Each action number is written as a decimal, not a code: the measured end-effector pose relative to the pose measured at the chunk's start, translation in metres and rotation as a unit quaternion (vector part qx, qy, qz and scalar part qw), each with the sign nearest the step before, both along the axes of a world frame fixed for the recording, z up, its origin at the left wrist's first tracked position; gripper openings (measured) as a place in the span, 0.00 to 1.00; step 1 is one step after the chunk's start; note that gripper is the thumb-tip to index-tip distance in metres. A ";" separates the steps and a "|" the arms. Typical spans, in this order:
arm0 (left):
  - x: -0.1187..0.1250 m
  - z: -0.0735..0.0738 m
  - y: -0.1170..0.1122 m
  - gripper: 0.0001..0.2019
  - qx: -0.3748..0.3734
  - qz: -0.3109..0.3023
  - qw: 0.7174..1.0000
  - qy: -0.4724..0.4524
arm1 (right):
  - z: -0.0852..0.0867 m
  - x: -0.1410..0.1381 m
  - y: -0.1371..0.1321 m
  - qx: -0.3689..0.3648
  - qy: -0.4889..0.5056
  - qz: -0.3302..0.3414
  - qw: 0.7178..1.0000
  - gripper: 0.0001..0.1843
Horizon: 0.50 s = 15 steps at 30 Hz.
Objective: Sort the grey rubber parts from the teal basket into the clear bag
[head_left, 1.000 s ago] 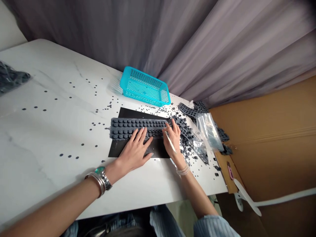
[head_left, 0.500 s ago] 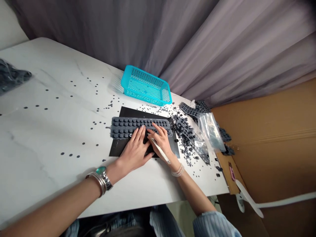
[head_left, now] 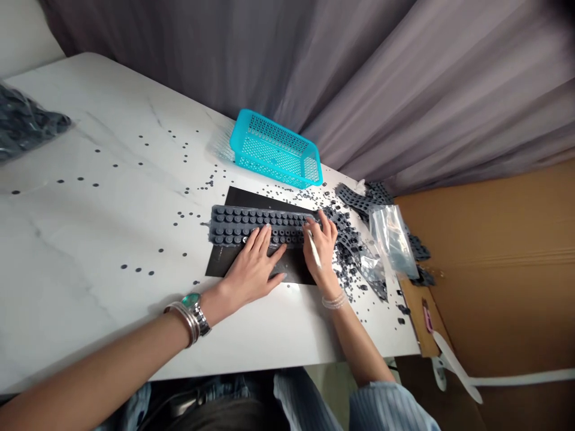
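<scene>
A dark grey rubber sheet of round button caps (head_left: 251, 224) lies on a black mat (head_left: 251, 263) on the white table (head_left: 90, 239). My left hand (head_left: 254, 269) rests flat on the sheet's near edge, fingers stretched out, pressing it down. My right hand (head_left: 321, 248) sits at the sheet's right end, its fingers curled round a thin white stick (head_left: 314, 249) that slants across the palm, fingertips touching the caps.
A turquoise plastic basket (head_left: 276, 149) stands behind the mat. Loose grey caps and scrap strips (head_left: 354, 251) pile up to the right with clear plastic bags (head_left: 395, 239). Small dots are scattered over the table. A bag of grey parts (head_left: 22, 123) lies far left. Cardboard (head_left: 494, 251) is at right.
My right hand slid left along the sheet half a second ago, then came back to its right end. My left hand stayed on the sheet. The camera view shifted slightly.
</scene>
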<state>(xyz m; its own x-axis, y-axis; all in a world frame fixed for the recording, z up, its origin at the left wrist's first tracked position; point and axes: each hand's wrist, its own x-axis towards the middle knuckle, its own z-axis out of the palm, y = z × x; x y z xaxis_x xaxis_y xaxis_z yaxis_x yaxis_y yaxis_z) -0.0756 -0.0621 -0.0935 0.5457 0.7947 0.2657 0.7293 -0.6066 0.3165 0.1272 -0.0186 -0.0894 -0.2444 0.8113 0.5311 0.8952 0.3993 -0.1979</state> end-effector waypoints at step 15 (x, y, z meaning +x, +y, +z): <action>0.001 -0.004 0.001 0.29 0.004 0.002 1.000 -0.025 | -0.004 -0.014 -0.049 -0.015 0.007 0.106 0.994 0.08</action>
